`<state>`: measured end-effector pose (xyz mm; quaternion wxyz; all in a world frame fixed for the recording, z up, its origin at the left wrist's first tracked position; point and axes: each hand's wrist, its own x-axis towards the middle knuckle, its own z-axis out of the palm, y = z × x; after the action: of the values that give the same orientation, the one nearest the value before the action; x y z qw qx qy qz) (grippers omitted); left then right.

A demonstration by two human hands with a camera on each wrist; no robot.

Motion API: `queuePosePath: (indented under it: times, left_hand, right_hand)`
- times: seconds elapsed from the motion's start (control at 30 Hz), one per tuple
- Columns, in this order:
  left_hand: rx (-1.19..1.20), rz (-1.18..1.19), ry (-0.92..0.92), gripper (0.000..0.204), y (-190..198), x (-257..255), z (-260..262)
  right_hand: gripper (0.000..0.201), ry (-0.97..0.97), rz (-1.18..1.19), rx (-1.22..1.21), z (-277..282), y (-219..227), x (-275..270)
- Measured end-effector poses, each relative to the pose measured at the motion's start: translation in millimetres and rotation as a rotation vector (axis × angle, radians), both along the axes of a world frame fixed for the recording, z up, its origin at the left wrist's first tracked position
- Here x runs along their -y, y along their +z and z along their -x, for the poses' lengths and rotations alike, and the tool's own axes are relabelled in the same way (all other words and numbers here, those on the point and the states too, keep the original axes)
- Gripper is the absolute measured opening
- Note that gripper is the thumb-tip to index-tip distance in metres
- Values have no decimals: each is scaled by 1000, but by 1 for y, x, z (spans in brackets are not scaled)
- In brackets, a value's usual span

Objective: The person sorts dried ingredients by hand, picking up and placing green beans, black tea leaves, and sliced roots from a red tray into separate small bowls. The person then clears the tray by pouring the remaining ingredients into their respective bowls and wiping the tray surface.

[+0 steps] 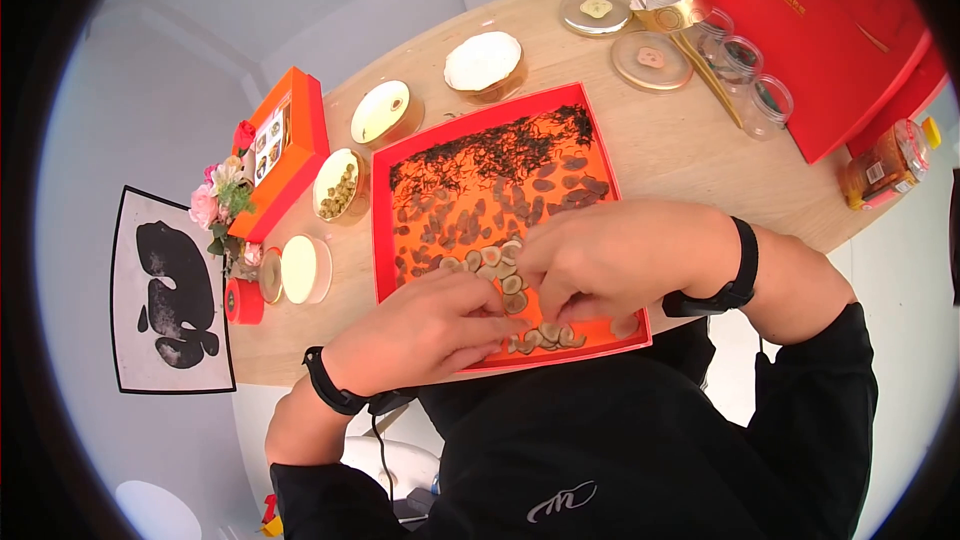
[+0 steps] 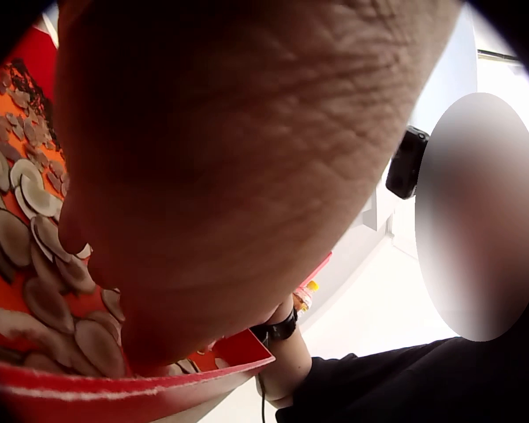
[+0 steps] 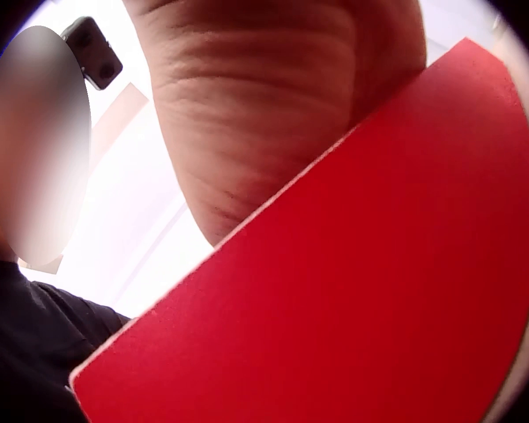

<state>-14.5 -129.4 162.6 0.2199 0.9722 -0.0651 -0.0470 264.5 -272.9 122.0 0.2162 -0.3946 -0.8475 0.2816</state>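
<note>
A shallow red box (image 1: 383,250) with an orange floor lies in front of me. Dark shredded strips (image 1: 480,152) cover its far end, brown flat slices (image 1: 468,222) its middle, and pale round dark-rimmed slices (image 1: 514,302) the near part. My left hand (image 1: 425,325) reaches over the near left edge, its bent fingers down among the pale slices. From the right, my right hand (image 1: 610,255) bends its fingers down close to the left fingertips. I cannot tell whether either hand pinches a slice. In the right wrist view the box's wall (image 3: 335,291) hides the fingers.
Left of the box stand a bowl of small greenish-brown pieces (image 1: 338,190), pale bowls (image 1: 380,112), an orange box (image 1: 285,145) and flowers (image 1: 225,190). Clear dishes (image 1: 652,62), a golden ladle (image 1: 712,80), small jars (image 1: 768,105), a red bag (image 1: 820,40) and a bottle (image 1: 885,165) stand at right.
</note>
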Motion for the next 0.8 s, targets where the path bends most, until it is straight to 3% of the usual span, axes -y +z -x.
queuePosePath:
  times: [0.13, 0.23, 0.43, 0.57, 0.63, 0.8]
  left_hand:
    - [-34, 40, -52, 36, -2, -1, 1]
    - [-37, 7, -33, 37, 1, -1, 2]
    - [-41, 31, -50, 36, -1, 3, -2]
    - [-17, -45, -23, 35, -3, 3, -4]
    - [-17, -23, -44, 33, 2, 4, -7]
    - [-17, 2, -103, 30, -1, 7, -8]
  right_hand:
    - [9, 99, 124, 21, 5, 0, 2]
    - [8, -15, 56, 89, 2, 8, 4]
    - [9, 81, 115, -3, 4, -6, 1]
    - [10, 45, 115, 80, 1, 6, 2]
    - [11, 52, 106, -28, 0, 0, 3]
    - [10, 98, 188, 36, 6, 8, 5]
